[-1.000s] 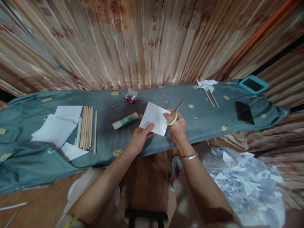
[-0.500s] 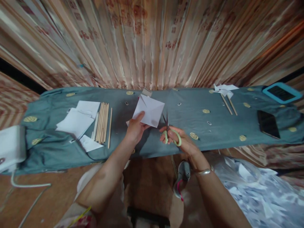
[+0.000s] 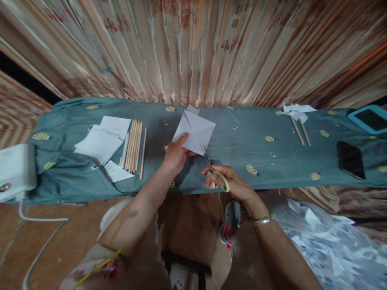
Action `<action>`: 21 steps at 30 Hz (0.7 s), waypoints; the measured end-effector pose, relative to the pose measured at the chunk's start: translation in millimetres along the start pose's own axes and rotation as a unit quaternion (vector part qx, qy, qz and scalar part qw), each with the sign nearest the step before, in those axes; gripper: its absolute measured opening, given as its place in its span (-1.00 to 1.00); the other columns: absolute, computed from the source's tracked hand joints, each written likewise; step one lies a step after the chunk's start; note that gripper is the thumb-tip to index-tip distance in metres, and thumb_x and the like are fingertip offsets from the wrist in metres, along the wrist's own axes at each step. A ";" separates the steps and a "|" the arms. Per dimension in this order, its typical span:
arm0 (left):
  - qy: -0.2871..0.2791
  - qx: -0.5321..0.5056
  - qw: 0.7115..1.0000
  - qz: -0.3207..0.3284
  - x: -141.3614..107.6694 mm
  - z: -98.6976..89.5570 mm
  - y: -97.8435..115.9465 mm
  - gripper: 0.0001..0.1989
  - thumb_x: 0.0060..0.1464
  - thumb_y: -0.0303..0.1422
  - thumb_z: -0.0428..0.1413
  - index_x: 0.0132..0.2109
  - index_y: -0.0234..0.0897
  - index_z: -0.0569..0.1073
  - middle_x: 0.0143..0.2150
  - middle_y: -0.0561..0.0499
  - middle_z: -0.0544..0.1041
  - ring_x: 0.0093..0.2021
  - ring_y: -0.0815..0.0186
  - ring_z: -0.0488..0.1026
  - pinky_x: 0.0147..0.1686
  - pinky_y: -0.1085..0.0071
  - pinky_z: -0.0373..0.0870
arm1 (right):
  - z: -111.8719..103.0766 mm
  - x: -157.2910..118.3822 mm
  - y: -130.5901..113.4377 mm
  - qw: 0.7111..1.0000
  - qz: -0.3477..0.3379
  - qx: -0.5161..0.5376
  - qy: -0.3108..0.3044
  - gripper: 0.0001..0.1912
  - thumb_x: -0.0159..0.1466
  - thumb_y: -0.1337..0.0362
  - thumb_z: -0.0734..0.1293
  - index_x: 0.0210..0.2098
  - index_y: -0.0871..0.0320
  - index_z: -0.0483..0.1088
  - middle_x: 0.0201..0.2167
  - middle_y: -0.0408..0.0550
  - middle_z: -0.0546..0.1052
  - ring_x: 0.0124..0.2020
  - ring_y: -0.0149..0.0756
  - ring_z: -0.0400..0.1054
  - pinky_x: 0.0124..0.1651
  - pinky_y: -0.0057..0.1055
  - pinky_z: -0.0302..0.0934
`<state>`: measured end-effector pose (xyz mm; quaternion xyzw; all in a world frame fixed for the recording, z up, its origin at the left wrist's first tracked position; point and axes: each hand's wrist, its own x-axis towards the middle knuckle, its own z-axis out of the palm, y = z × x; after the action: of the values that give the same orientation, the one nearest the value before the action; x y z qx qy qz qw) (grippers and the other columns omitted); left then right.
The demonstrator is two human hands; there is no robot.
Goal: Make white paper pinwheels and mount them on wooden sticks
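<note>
A square of white paper [image 3: 196, 131] is held up by the left hand [image 3: 176, 153], its near-left edge pinched with the thumb on top. Green-handled scissors [image 3: 223, 183] are gripped in the right hand [image 3: 225, 179], with the fingers through the loops and the blades meeting the paper's near corner. The paper thus lies just beyond the left hand and ahead of the right, over the middle of the counter [image 3: 229, 153].

The counter is covered by a grey-green cloth printed with yellow pineapples. To the left, loose white sheets [image 3: 99, 145] are spread beside a row of wooden sticks [image 3: 134, 145]; one more stick [image 3: 143, 153] is laid just apart. At the right, pinwheel-like folded papers [image 3: 298, 110] are seen with two sticks, near a dark phone [image 3: 350, 160] and a blue-framed tablet [image 3: 370, 119]. Patterned curtains [image 3: 181, 52] are hung behind, and a clear bag [image 3: 326, 245] is filled with white paper pieces below the counter.
</note>
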<state>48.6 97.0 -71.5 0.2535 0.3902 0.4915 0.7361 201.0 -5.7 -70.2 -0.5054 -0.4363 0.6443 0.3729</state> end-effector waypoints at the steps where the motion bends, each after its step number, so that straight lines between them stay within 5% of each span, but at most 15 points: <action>1: -0.004 0.000 1.000 0.000 0.0 0.0 -0.7 -0.82 0.03 -0.35 0.17 -0.21 -0.35 0.47 -0.34 -0.04 0.60 -0.21 0.17 0.58 -0.11 0.21 0.51 | 0.4 0.2 0.0 1.000 -0.001 0.002 0.000 -0.57 0.04 -0.06 0.48 -0.32 0.18 0.51 -0.52 -0.14 0.54 -0.51 -0.42 0.38 -0.44 -0.48 0.27; 21: -0.006 0.004 1.000 0.007 -3.5 2.5 -8.3 -0.84 -0.02 -0.33 0.19 -0.27 -0.31 0.45 -0.40 0.02 0.54 -0.38 0.29 0.48 -0.27 0.31 0.47 | 2.5 3.0 0.3 1.000 -0.007 -0.007 0.016 -0.63 0.03 0.00 0.50 -0.31 0.15 0.54 -0.54 -0.17 0.53 -0.54 -0.45 0.35 -0.47 -0.51 0.27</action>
<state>54.3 90.6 -75.3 0.2620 0.3859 0.4939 0.7338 197.9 -3.4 -71.3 -0.5154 -0.4383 0.6304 0.3806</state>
